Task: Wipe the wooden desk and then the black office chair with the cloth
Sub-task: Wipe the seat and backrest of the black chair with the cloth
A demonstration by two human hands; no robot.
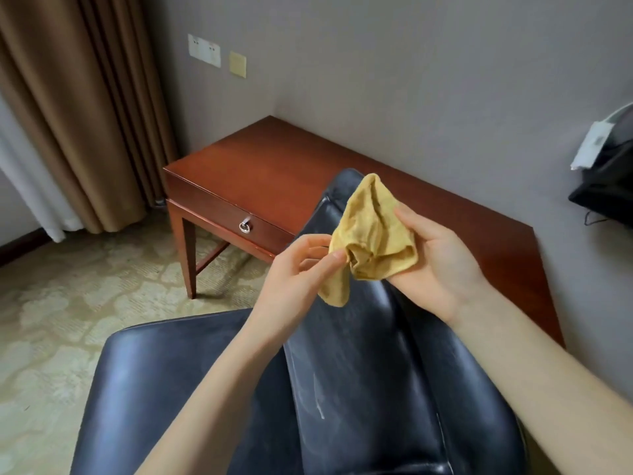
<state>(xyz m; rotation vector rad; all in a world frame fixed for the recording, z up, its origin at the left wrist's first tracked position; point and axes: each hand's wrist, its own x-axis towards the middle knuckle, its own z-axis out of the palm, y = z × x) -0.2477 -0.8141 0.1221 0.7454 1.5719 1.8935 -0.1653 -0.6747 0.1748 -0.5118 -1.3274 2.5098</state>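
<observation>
A crumpled yellow cloth [371, 234] hangs in the air between both my hands, above the black office chair [359, 365]. My left hand [298, 272] pinches its lower left edge between thumb and fingers. My right hand [438, 265] holds its right side, fingers curled behind the fabric. The chair's worn leather backrest and seat fill the lower middle of the view, with whitish scuff marks on the backrest. The reddish wooden desk [274, 166] stands behind the chair against the grey wall, with a ring-pull drawer [244, 227] on its front.
Brown curtains [78, 108] hang at the left. Patterned carpet [68, 303] covers the floor left of the chair. A dark object with a white tag [606, 173] sits on the desk's far right. Wall plates [204, 50] are above the desk corner.
</observation>
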